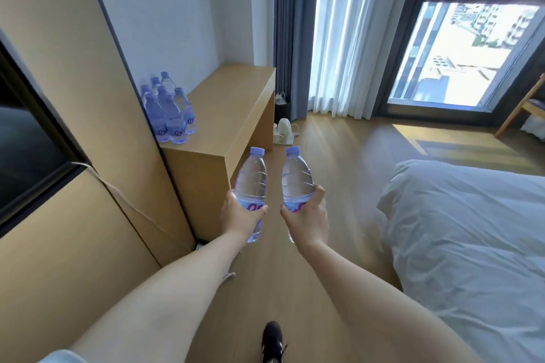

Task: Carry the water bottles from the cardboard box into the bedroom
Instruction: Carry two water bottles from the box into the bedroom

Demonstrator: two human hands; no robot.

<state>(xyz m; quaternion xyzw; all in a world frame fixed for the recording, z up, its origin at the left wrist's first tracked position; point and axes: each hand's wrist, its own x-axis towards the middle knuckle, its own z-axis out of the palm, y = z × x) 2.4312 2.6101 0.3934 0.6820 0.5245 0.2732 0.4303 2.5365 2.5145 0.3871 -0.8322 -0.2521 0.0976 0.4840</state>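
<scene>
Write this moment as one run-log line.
left hand: grips left bottle | right hand: grips right bottle | desk: bottle cluster

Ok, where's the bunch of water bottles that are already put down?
In the head view, the cluster of bottles stands left of centre on the wooden desk, at its near end against the tall wooden panel.

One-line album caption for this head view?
Both hands, left and right, carry water bottles toward the bottles on the desk.

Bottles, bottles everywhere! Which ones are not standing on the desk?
The two being carried: one bottle gripped in the left hand, the other bottle in the right hand. All the rest stand in a cluster on the wooden desk.
</scene>
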